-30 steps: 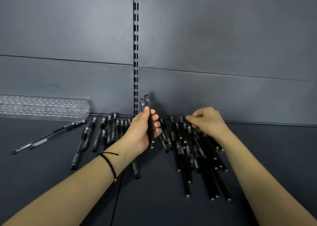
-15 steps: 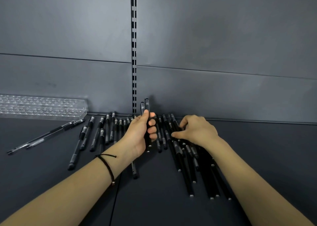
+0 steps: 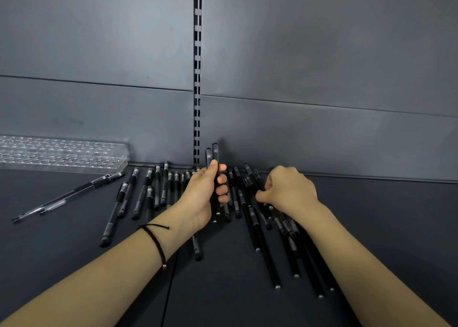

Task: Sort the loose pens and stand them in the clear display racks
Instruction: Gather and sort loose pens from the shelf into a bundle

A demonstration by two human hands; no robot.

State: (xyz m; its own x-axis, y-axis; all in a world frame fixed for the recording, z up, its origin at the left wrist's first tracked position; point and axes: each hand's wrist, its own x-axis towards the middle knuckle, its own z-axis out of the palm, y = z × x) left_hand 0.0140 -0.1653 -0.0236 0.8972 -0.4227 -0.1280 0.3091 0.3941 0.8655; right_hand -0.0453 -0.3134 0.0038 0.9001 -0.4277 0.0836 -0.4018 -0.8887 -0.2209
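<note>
**Pens upright in the left hand, rack off to the left**

The clear rack (image 3: 62,155) lies against the back wall (image 3: 322,133), rows of round holes showing through it; the left hand (image 3: 203,192) clamps slim black held pens (image 3: 213,153) upright; loose pens (image 3: 148,190), matt black, fan across the dark shelf (image 3: 223,289), long axes toward the wall; the right hand (image 3: 288,190) curls onto them, grasp unclear

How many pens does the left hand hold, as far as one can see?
2. Both stand upright in the left hand, side by side: the left pen is lower, the right pen reaches slightly higher. The hand may hide more.
</note>
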